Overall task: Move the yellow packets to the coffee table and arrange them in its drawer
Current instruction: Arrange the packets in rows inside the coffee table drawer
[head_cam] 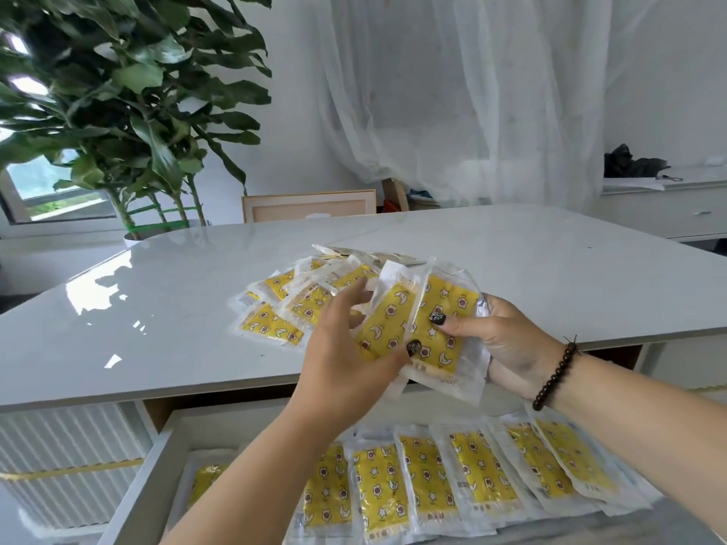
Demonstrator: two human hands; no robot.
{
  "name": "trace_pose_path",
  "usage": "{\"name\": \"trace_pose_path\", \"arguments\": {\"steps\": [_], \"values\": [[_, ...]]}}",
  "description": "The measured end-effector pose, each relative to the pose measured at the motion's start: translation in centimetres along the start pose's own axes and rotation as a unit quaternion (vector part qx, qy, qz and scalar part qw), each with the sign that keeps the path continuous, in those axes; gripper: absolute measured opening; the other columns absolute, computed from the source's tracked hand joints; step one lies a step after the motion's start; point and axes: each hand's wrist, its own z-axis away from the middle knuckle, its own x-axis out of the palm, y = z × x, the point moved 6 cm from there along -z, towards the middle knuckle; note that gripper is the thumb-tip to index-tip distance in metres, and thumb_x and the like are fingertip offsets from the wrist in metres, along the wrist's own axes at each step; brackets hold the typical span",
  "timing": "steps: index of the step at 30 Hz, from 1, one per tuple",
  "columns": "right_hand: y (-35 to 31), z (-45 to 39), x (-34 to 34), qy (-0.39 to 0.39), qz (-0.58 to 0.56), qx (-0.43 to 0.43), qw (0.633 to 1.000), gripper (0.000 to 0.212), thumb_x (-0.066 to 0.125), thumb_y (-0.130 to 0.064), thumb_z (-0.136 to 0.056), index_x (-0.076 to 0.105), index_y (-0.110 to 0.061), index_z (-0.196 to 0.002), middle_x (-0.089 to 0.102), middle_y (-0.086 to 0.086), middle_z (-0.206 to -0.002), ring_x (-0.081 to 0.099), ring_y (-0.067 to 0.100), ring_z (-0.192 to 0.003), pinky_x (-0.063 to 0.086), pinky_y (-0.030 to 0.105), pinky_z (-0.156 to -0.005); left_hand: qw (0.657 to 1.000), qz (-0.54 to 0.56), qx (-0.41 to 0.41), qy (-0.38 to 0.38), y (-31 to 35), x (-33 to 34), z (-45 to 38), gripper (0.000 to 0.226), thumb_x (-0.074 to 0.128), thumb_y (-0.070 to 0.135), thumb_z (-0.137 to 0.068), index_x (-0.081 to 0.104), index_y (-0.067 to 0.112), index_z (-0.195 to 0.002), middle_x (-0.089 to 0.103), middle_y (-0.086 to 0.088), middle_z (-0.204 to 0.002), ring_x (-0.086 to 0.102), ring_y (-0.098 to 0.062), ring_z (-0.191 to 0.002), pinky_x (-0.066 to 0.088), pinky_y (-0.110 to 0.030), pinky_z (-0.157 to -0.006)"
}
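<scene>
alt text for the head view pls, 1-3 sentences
Both hands, left hand and right hand, hold yellow packets above a white coffee table. More loose packets lie on it; a row of packets lines the open drawer below.

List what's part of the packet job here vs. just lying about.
Job: held packets, right hand, left hand, packet pile on coffee table, drawer, its packet row.
Lying about: potted plant, picture frame, black item, curtain.
</scene>
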Motion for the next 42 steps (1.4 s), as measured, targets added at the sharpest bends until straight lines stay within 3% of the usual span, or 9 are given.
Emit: {"name": "trace_pose_path", "arguments": {"steps": [4,9,13,18,23,26,35,39,42], "values": [[-0.4,0.6,-0.7,0.063,-0.054,-0.031,0.996,0.036,0.066,0.003,-0.072,0.062,-0.002,-0.107,0.071,0.018,-0.102,0.070,0.031,-0.090,0.058,0.046,-0.078,0.970,0.198,-0.142,0.004,-1.6,0.0,-0.2,0.075,0.083,0.013,-0.073,0.044,0.024,-0.136,0.066,0.003,-0.118,0.071,-0.016,-0.098,0.060,-0.040,-0.081],[-1.3,1.8,-1.0,0.093,0.047,-0.073,0.992,0.044,0.077,-0.012,-0.058,0.063,-0.011,-0.100,0.074,0.009,-0.099,0.072,0.024,-0.090,0.058,0.040,-0.077,0.894,0.402,-0.194,0.035,-1.8,-0.5,-0.4,0.053,0.072,-0.002,-0.071,0.054,0.012,-0.118,0.075,-0.013,-0.100,0.074,-0.022,-0.082,0.059,-0.032,-0.068],[-2.5,2.6,-1.5,0.147,0.241,-0.105,0.953,0.059,0.087,-0.016,-0.055,0.055,-0.022,-0.105,0.071,-0.001,-0.100,0.069,0.015,-0.091,0.057,0.037,-0.080,0.894,0.403,-0.181,0.076,-1.9,-1.3,-0.4,0.031,0.066,0.000,-0.083,0.060,0.016,-0.109,0.077,-0.001,-0.080,0.073,-0.012,-0.073,0.054,-0.024,-0.060],[-3.7,2.9,0.4,0.091,0.356,-0.129,0.921,0.072,0.088,-0.012,-0.059,0.044,-0.032,-0.112,0.060,-0.019,-0.102,0.061,-0.014,-0.080,0.049,0.004,-0.065,0.894,0.419,-0.147,0.058,-1.3,-1.5,-0.5,0.025,0.067,0.007,-0.082,0.061,0.015,-0.106,0.076,-0.005,-0.082,0.072,-0.019,-0.079,0.057,-0.033,-0.072],[-1.6,2.9,1.9,0.040,0.371,-0.090,0.923,0.058,0.088,-0.027,-0.059,0.058,-0.029,-0.108,0.073,-0.010,-0.097,0.069,0.001,-0.087,0.057,0.027,-0.081,0.906,0.404,-0.124,0.010,-0.2,-0.5,-0.3,0.043,0.070,0.029,-0.072,0.060,0.012,-0.110,0.074,-0.007,-0.083,0.070,-0.020,-0.062,0.061,-0.035,-0.060],[-0.7,2.9,2.5,0.042,0.333,-0.096,0.937,0.041,0.084,-0.035,-0.062,0.065,-0.028,-0.098,0.074,-0.013,-0.091,0.070,0.000,-0.082,0.058,0.026,-0.078,0.908,0.395,-0.134,-0.034,0.3,0.7,0.3,0.058,0.070,0.040,-0.068,0.060,0.014,-0.118,0.075,-0.010,-0.099,0.073,-0.025,-0.086,0.060,-0.045,-0.075],[0.3,3.2,2.5,0.055,0.261,-0.081,0.960,0.030,0.077,-0.029,-0.072,0.069,-0.025,-0.100,0.075,-0.009,-0.093,0.072,0.007,-0.083,0.059,0.025,-0.069,0.939,0.291,-0.181,0.012,-1.2,0.8,0.2,0.014,0.052,0.029,-0.098,0.058,0.023,-0.109,0.075,0.000,-0.080,0.072,-0.016,-0.067,0.059,-0.035,-0.055],[0.9,3.4,2.9,0.077,0.326,-0.098,0.937,0.067,0.064,-0.069,-0.061,0.072,-0.009,-0.090,0.072,0.019,-0.087,0.067,0.041,-0.081,0.057,0.051,-0.072,0.950,0.246,-0.188,-0.035,-1.5,1.4,0.4,0.019,0.050,0.031,-0.099,0.054,0.017,-0.112,0.070,-0.011,-0.096,0.070,-0.020,-0.076,0.060,-0.041,-0.071],[0.3,3.4,3.1,0.091,0.344,-0.113,0.928,0.073,0.058,-0.069,-0.066,0.066,0.003,-0.075,0.064,0.017,-0.061,0.053,0.024,-0.049,0.050,0.028,-0.052,0.944,0.275,-0.179,-0.035,-1.0,1.3,0.3,0.018,0.051,0.027,-0.099,0.055,0.018,-0.114,0.073,-0.009,-0.097,0.072,-0.018,-0.078,0.060,-0.037,-0.069]]}}
